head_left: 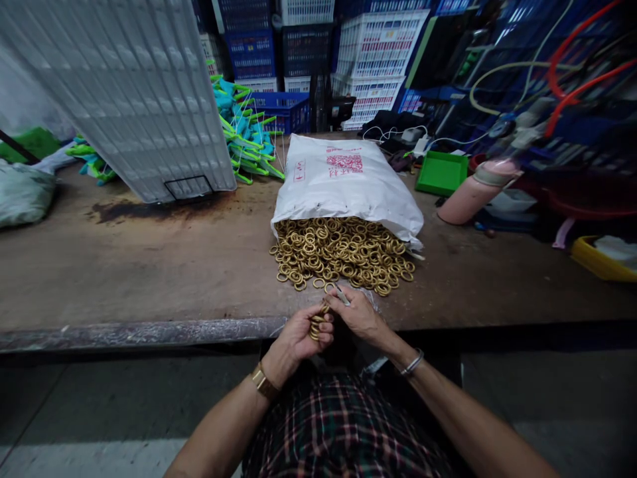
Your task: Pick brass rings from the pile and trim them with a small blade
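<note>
A heap of brass rings (pixel 343 255) spills from the open mouth of a white sack (pixel 343 179) lying on the brown workbench (pixel 149 265). My left hand (pixel 298 335) is closed around a short stack of brass rings (pixel 316 326) at the bench's near edge. My right hand (pixel 359 313) is right beside it, fingers pinched on a thin metal pin or wire (pixel 342 295) that points toward the heap. A clear plastic bag (pixel 371 302) lies under my right hand.
A tall stack of white plastic trays (pixel 144 99) leans at the back left, with green and blue parts (pixel 243 129) beside it. A green tray (pixel 442 174), a pink cylinder (pixel 470 196), hoses and stacked crates stand at the back right. A yellow tub (pixel 600 260) sits at the far right.
</note>
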`<state>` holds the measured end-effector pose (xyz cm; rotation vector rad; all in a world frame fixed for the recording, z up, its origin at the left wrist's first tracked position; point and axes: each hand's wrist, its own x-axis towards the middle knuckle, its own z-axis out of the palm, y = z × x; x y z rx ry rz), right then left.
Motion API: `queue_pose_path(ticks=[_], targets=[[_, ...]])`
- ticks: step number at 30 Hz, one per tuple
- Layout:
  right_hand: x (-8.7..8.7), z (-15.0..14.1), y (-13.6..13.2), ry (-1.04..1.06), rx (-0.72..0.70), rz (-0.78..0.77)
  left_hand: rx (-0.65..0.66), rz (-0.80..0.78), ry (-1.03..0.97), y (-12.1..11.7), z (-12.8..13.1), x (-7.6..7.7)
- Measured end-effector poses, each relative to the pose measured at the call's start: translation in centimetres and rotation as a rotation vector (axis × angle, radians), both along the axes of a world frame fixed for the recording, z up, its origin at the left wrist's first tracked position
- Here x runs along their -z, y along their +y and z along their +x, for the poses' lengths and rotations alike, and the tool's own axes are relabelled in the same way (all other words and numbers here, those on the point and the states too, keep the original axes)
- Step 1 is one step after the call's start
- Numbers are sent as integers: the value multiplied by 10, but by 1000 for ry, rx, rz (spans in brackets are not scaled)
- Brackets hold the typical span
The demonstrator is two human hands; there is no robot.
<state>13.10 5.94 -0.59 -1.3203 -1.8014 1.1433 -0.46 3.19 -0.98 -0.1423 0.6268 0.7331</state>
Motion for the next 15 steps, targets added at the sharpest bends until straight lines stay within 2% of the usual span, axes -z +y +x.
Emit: queue_pose_path(ticks=[6,10,13,15], targets=[[-5,-3,-2,-64,-16,45,-85,-47,11,-3,3,1],[-2,-3,-1,-115,-12,58,-75,-20,-1,-7,3,1],[2,0,-3,-268,36,127,-93,-7,3,-9,3,-1],[4,3,-6,-391,6,201,-132,-18,39,-9,3,-3]])
